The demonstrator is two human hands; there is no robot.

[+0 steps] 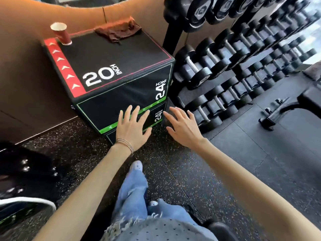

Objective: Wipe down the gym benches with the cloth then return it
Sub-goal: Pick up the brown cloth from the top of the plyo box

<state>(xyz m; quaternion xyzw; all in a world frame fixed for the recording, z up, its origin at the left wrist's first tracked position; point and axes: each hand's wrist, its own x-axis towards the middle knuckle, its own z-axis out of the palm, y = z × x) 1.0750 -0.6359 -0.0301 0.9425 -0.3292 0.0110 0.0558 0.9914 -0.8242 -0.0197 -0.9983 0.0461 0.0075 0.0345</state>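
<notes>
Both of your hands are empty. Your left hand [132, 129] and right hand [182, 129] are held out flat with the fingers spread, low in front of the near side of the box [111, 53]. You cannot tell from this view whether the left one touches that side.

The cloth [118, 30] lies on the top of the box, crumpled along the far edge and closer to the far right corner, right up by the wall [26, 23]. A paper cup [61, 33] stands at the far left corner, well apart from the cloth.

Expect the cloth to be light, soft and limp, with no stiffness to help you. It looks like a dark, thin rag bunched into folds, so it should sag and trail when lifted. The padded top probably gives some friction, so lift it rather than drag it. Take it at the raised middle of the bunch, where the folds stand highest, with thumb and fingers closing over several layers at once. A pinch at a loose corner would likely leave most of it hanging. 1 hand should be enough. Reach over from the right side of the top, away from the cup, which looks easy to tip.

A bench [311, 96] shows at the right edge of the view, beyond the dumbbell rack [243, 58]; wiping has not begun.
</notes>
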